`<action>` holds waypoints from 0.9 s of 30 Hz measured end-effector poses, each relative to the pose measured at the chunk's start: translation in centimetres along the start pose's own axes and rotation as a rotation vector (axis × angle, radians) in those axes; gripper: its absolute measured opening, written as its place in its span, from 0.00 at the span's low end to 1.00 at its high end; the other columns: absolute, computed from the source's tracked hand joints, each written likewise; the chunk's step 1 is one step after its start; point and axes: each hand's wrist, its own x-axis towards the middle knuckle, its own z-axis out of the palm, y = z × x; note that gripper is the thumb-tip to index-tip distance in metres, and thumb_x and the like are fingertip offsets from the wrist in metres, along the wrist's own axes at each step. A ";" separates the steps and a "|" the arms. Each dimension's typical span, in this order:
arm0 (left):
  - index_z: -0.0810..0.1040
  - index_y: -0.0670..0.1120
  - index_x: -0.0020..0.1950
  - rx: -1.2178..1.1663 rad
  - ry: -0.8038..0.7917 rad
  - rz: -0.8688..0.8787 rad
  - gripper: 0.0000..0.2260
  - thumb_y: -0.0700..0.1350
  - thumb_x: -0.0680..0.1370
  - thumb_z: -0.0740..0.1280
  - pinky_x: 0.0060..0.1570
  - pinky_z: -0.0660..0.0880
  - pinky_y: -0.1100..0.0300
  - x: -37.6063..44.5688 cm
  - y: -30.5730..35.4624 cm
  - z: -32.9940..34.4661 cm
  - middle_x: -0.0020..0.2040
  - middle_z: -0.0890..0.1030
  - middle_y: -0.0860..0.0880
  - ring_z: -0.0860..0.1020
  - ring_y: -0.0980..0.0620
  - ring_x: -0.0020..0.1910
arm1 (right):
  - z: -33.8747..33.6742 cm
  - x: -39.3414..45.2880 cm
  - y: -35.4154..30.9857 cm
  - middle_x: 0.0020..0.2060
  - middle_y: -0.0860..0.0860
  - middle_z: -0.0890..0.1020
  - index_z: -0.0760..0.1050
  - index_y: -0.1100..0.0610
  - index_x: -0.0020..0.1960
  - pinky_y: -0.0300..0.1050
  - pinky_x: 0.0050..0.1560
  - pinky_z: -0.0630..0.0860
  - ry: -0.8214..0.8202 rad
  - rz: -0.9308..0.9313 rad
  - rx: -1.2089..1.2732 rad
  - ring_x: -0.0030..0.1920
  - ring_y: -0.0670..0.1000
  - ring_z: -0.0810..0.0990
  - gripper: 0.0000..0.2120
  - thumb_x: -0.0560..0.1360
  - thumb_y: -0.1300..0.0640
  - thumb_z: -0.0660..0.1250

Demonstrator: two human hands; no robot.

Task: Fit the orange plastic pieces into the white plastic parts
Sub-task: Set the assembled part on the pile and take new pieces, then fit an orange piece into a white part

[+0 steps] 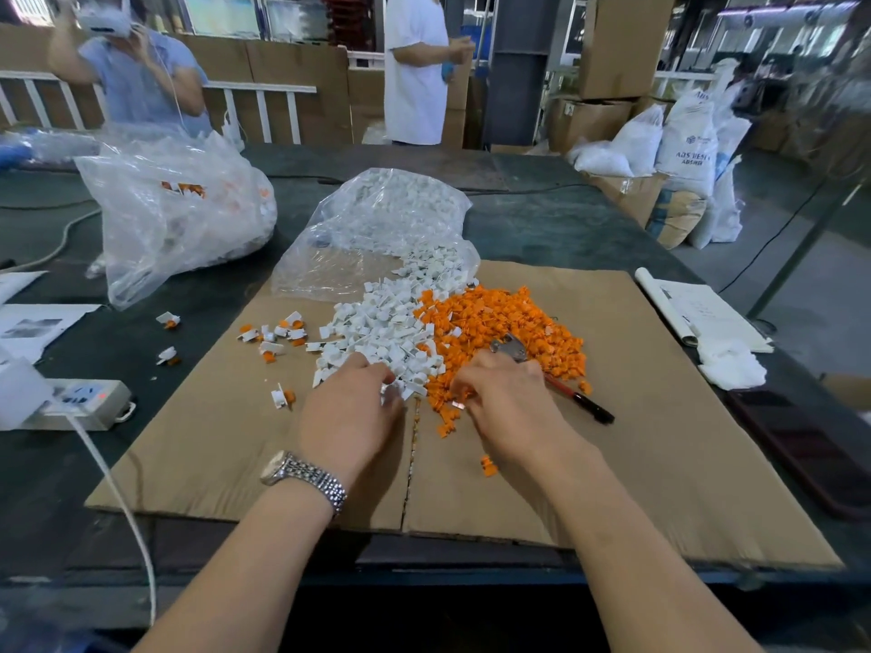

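Both forearms are bare, and the left wrist wears a silver, seemingly metal-link wristwatch (301,478).

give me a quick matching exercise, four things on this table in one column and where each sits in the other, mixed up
Things:
1. orange pieces pile
2. white parts pile
3. power strip
4. pliers

Places:
A. left table edge, off the cardboard
B. lying across the orange pile, handles toward the near right
C. right of centre on the cardboard
D. spilling from the clear bag mouth

Pairs: 1-C, 2-D, 3-A, 4-B
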 end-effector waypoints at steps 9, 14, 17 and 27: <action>0.80 0.54 0.56 0.057 0.106 0.077 0.06 0.49 0.82 0.65 0.35 0.71 0.59 -0.7 0.4 0.8 0.48 0.76 0.54 0.77 0.52 0.44 | -0.4 0.1 -0.6 0.49 0.53 0.76 0.76 0.57 0.52 0.51 0.51 0.73 -0.016 0.045 0.116 0.49 0.55 0.76 0.05 0.79 0.61 0.62; 0.77 0.54 0.57 0.001 0.108 0.043 0.06 0.53 0.82 0.66 0.38 0.70 0.60 -0.5 0.4 1.1 0.51 0.78 0.54 0.77 0.52 0.51 | -0.7 -0.2 -0.4 0.46 0.51 0.76 0.70 0.54 0.48 0.51 0.47 0.73 0.050 0.109 0.240 0.47 0.53 0.75 0.07 0.76 0.65 0.64; 0.79 0.54 0.56 -0.092 0.101 0.012 0.05 0.49 0.81 0.67 0.40 0.71 0.60 -0.3 0.4 0.9 0.52 0.80 0.54 0.76 0.54 0.52 | -0.5 -0.1 -0.2 0.51 0.48 0.74 0.74 0.52 0.56 0.43 0.49 0.71 0.092 0.136 0.311 0.50 0.48 0.74 0.09 0.78 0.63 0.66; 0.82 0.52 0.57 -0.133 0.031 0.029 0.06 0.47 0.82 0.67 0.50 0.77 0.55 0.0 0.5 -0.5 0.54 0.82 0.53 0.78 0.52 0.53 | -1.3 0.1 -0.4 0.48 0.45 0.82 0.82 0.51 0.49 0.38 0.46 0.76 0.164 0.321 0.694 0.43 0.43 0.80 0.08 0.74 0.63 0.73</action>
